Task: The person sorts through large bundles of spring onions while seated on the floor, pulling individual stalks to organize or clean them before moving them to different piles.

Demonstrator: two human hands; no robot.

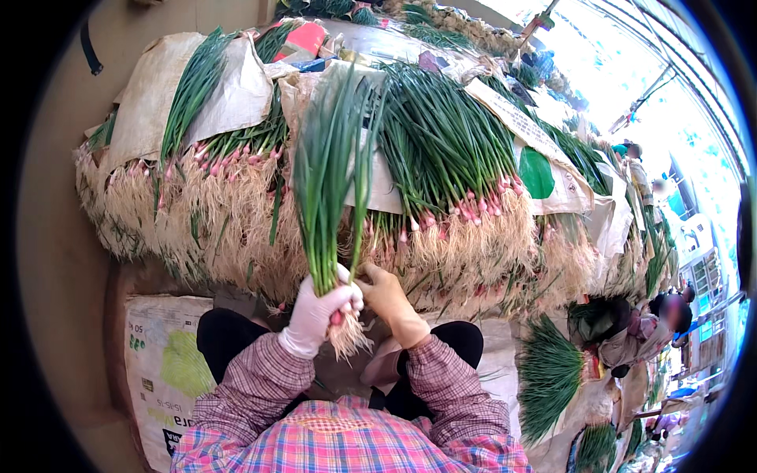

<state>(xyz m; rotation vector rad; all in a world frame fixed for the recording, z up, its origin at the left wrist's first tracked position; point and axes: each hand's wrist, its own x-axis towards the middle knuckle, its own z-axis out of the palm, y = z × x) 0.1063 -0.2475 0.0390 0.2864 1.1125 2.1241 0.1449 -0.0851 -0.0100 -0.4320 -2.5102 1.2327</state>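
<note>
White-gloved, the left hand (315, 311) wraps its fingers round a bunch of green onions (322, 197), held before the near edge of the onion pile (221, 197). Just right of the stems, the right hand (386, 299) bends its fingers, grip unclear; only narrow room separates the pile's roots from the knees (461, 343).

The bunch of spring onions (326, 197) is in the left hand (322, 307), leaves pointing away from the person; the right hand (392, 299) is just beside it. Before both hands stretches the onion heap (453, 142), roots toward them, sacks (150, 98) across its leaves. Left of the hands lies a flat sack (169, 374); right, a fanned bundle (546, 378), with a co-worker (643, 335) beyond.
</note>
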